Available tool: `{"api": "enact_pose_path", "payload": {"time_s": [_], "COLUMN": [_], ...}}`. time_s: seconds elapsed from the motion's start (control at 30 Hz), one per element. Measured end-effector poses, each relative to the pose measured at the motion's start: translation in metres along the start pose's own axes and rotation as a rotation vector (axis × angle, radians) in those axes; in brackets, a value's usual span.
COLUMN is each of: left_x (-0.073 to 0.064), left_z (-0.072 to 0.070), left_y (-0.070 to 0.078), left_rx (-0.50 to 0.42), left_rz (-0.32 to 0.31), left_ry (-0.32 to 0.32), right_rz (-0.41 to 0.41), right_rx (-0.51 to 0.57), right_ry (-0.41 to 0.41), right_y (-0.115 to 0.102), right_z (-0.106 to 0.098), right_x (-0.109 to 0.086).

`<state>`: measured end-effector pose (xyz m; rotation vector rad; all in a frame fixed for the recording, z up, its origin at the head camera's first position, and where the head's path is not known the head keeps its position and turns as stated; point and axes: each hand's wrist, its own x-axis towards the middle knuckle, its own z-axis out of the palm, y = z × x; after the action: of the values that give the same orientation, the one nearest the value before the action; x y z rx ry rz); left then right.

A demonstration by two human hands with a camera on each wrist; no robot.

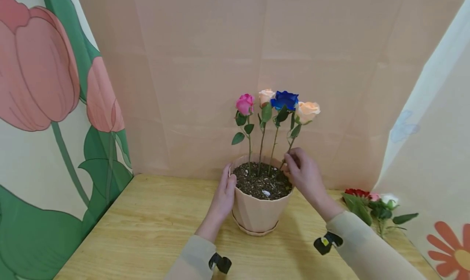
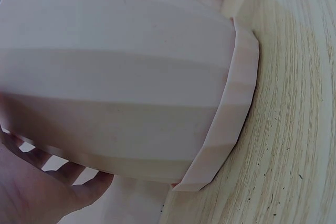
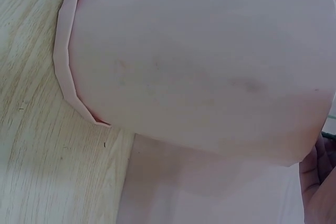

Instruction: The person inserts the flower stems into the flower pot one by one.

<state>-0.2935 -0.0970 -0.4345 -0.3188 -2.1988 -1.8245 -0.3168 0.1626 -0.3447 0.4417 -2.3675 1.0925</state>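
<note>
Rightmost peach rose (image 1: 307, 112), thin leafy stem (image 1: 291, 143): probably light, bendable; grasp low, where your right hand (image 1: 304, 170) pinches. Faceted pale-pink pot (image 1: 260, 210), lower centre: likely heavy; left hand (image 1: 224, 192) straight-fingered alongside.

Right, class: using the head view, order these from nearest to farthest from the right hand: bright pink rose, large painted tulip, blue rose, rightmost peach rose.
1. Rightmost peach rose: stem pinched by the right hand.
2. Blue rose: next stem to the left.
3. Bright pink rose: leftmost in the pot.
4. Large painted tulip: far left of the view.
</note>
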Motion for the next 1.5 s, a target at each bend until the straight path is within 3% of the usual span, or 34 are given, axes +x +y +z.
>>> {"api": "enact_pose_path", "payload": {"time_s": [0.47, 0.63, 1.17, 1.5], "left_x": [-0.001, -0.001, -0.002, -0.001], "left_z": [0.002, 0.002, 0.000, 0.000], "left_y": [-0.002, 0.000, -0.003, 0.001], "left_rx": [-0.005, -0.006, -0.005, -0.011], "left_rz": [0.012, 0.006, -0.011, -0.002], "left_ry": [-0.003, -0.008, 0.008, -0.002], "right_rz": [0.082, 0.101, 0.063, 0.053], "right_rx": [0.054, 0.028, -0.075, -0.139], "right_ry": [-0.014, -0.015, -0.009, -0.028], "right_y": [0.003, 0.004, 0.013, 0.018], "right_z": [-0.004, -0.009, -0.027, -0.051], "right_x": [-0.004, -0.005, -0.017, -0.037]}}
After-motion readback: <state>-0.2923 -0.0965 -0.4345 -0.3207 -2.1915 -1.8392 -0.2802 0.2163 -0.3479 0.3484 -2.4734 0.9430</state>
